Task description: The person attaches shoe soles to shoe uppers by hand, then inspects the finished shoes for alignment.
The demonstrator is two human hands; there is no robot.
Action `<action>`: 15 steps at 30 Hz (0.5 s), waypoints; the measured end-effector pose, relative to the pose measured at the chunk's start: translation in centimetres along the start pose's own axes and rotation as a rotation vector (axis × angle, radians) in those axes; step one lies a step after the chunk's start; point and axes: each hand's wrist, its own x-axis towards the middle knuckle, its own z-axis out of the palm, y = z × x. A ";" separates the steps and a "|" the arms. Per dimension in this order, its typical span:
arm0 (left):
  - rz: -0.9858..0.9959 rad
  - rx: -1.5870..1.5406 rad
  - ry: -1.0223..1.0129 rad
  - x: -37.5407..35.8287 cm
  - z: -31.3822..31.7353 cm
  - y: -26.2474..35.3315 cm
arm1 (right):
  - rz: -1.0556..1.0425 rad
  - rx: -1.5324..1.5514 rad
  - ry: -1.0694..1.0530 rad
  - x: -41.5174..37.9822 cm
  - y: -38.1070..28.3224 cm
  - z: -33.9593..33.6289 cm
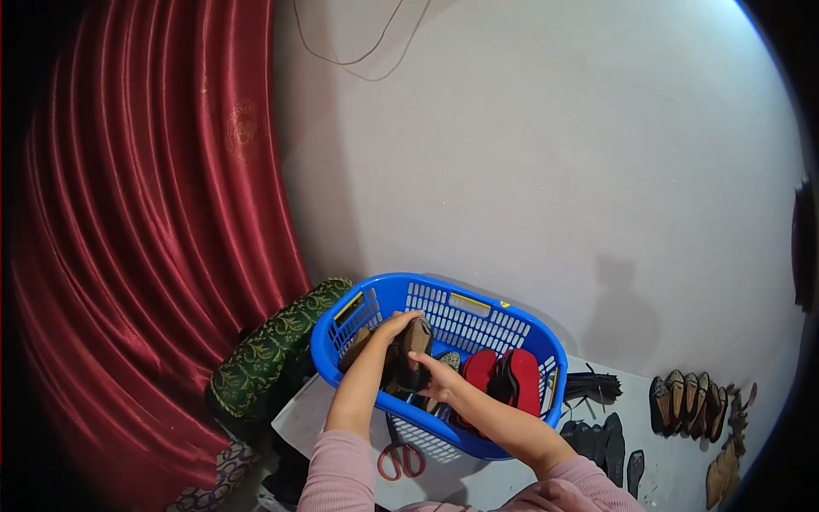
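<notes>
Head view: gripping dark shoe [417, 338] at upper end with left hand [399, 325], at lower end with right hand [441, 381]; grip partly hidden. Holding it at left half of blue basket [321, 346], depth unclear. In basket, right of shoe: red slippers [526, 375]. Just beside basket, near side: scissors [399, 448]. Well right, on white surface [644, 411]: row of shoes [689, 405].

Garment: pale pink top [520, 501]. Left sleeve [339, 469] and right sleeve [590, 486] finely ribbed, ending well above the wrists. Forearms [363, 375], left hand [401, 325] and right hand [438, 379] bare.
</notes>
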 end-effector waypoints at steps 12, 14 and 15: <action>0.102 0.296 0.239 1.7 -1.9 -3.7 | -0.018 -0.097 0.065 11.0 8.5 0.8; 0.153 0.504 0.462 2.8 -1.5 -5.3 | -0.036 -0.130 0.041 11.1 8.7 0.7; 0.161 0.584 0.494 1.9 -1.2 -4.4 | -0.068 -0.102 0.005 11.4 9.1 0.5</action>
